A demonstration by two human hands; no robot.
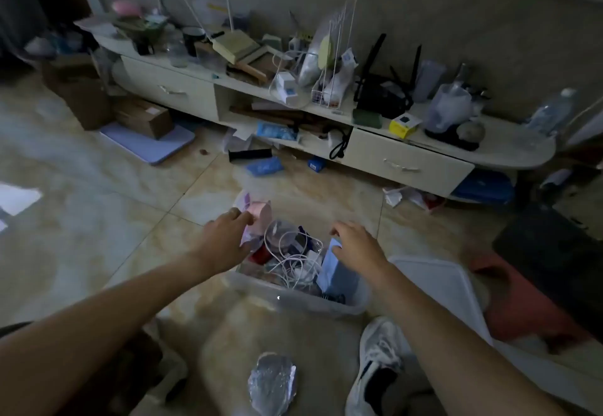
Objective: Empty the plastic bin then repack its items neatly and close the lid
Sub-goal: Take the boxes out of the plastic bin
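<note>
A clear plastic bin point(293, 298) stands on the tiled floor, full of white cables point(293, 265), a light blue box point(332, 268) and other small items. My left hand point(225, 239) is at the bin's far left corner and holds a pink item point(259, 216) with a clear bag under it. My right hand point(359, 249) is over the bin's right side, fingers curled on the top edge of the light blue box. The bin's white lid point(437, 288) lies on the floor to the right.
A low white cabinet point(408, 161) cluttered with routers, bottles and boxes runs along the wall behind. Blue packets, paper and cardboard boxes litter the floor. A foil-like bag point(272, 383) and my white shoe point(375, 366) are near. A red stool point(528, 304) stands right.
</note>
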